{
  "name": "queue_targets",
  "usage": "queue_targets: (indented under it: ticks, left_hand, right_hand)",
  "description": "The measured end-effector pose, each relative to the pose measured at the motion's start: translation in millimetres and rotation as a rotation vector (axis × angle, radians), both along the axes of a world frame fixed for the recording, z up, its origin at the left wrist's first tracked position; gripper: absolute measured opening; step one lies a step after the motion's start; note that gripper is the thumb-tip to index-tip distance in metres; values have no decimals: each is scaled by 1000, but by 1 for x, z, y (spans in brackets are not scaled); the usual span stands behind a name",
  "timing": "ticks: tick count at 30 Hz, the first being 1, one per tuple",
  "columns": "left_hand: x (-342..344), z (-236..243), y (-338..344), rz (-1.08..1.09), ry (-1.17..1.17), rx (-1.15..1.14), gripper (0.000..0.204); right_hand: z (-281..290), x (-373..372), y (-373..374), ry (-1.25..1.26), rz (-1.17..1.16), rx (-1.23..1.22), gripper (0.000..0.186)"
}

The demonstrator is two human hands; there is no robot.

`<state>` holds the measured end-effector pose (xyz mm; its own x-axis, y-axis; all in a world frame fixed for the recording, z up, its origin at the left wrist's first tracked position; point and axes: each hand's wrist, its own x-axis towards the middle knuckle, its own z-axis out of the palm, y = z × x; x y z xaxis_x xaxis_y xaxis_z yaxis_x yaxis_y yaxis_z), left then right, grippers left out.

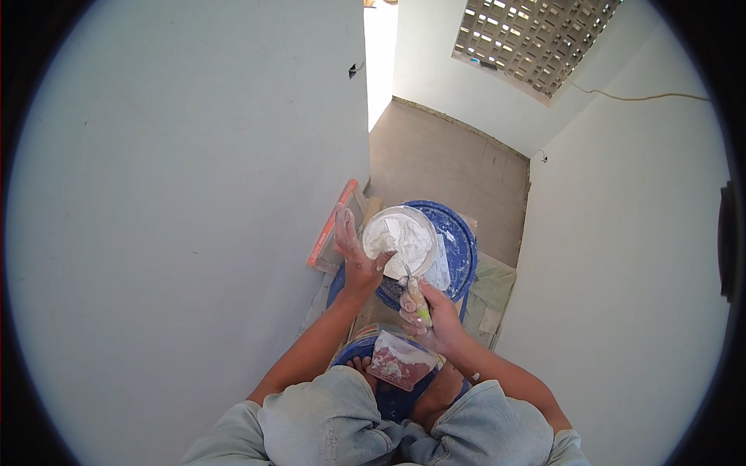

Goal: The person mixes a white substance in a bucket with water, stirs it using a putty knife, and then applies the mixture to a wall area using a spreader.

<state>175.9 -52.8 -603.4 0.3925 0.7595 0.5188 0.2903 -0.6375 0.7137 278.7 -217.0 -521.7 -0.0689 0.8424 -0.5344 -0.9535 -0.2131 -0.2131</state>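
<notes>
A round tub (432,227) of white putty (400,233) stands on a blue lid-like surface (465,248) smeared with white. My right hand (441,317) is closed around the pale, green-ended handle of a small trowel or putty knife (418,299). The tool's metal shank points toward the tub, and its blade cannot be clearly told from the putty. My left hand (359,256) is at the tub's left side, fingers stretched up and apart, thumb reaching over the putty near the tool. White residue coats its fingers.
An orange-edged board or frame (332,225) leans by the left wall (194,217). Below my hands, a putty-smeared reddish plate (402,362) rests over a blue bucket (396,400), near my bare foot (361,365). Walls flank both sides; a lattice opening (528,43) and cable (637,98) are beyond.
</notes>
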Motion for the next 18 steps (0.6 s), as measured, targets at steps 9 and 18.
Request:
queue_targets:
  ticks: [9, 18]
  left_hand:
    - [-47, -17, -9, -282, 340, -462, 48]
    - [-139, -62, -100, -526, 813, -505, 70]
  right_hand:
    - [5, 37, 3, -289, -75, 10, 27]
    - [-12, 53, -6, -330, -141, -13, 25]
